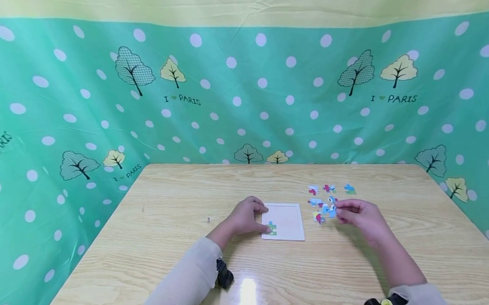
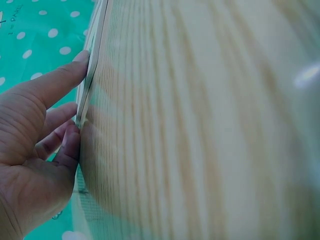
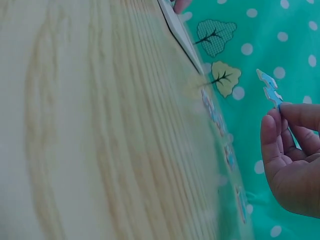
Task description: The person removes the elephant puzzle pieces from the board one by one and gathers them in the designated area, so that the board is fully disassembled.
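A white square puzzle tray (image 1: 288,219) lies on the table. One green and blue jigsaw piece (image 1: 272,230) sits in its near left corner. My left hand (image 1: 246,216) grips the tray's left side, thumb at the corner piece and fingers at the far left corner. In my right hand (image 1: 362,218), to the right of the tray, thumb and fingers pinch a blue jigsaw piece (image 3: 270,91). The right wrist view shows this piece raised above the table, tilted. Several loose jigsaw pieces (image 1: 315,202) lie just beyond and left of the right hand.
The wooden table (image 1: 184,191) reaches back to a green dotted curtain (image 1: 214,86). A blue and green jigsaw piece (image 1: 349,189) lies apart at the far right of the loose ones. Left of the left hand is a tiny dark object (image 1: 208,219).
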The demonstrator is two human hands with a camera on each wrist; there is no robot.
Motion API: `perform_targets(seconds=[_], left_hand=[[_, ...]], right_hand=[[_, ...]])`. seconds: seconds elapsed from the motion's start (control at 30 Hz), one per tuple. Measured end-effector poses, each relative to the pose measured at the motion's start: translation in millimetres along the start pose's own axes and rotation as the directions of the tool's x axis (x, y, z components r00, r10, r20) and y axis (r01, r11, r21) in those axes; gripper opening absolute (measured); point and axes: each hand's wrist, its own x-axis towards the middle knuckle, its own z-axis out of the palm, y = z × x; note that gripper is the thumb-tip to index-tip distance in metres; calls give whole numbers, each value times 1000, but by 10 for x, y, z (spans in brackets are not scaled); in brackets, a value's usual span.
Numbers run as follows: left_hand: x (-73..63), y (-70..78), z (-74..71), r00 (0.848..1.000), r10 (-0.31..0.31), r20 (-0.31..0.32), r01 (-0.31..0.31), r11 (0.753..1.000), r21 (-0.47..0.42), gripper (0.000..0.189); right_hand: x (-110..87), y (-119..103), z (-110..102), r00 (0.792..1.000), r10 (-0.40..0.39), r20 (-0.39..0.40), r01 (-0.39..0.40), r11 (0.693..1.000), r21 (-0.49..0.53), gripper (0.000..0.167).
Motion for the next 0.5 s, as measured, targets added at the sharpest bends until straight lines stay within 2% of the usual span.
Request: perform_targets(seconds=[0.13, 0.5], left_hand=[[-2, 5, -4, 1000, 1, 2, -1, 1000, 8, 56], [-13, 9, -13, 1000, 17, 5, -17, 1000, 21, 56]], right_hand=[[17, 41, -60, 1000, 15, -10, -15, 999, -44, 34], [85, 125, -201, 993, 117, -19, -119, 984, -129, 36]])
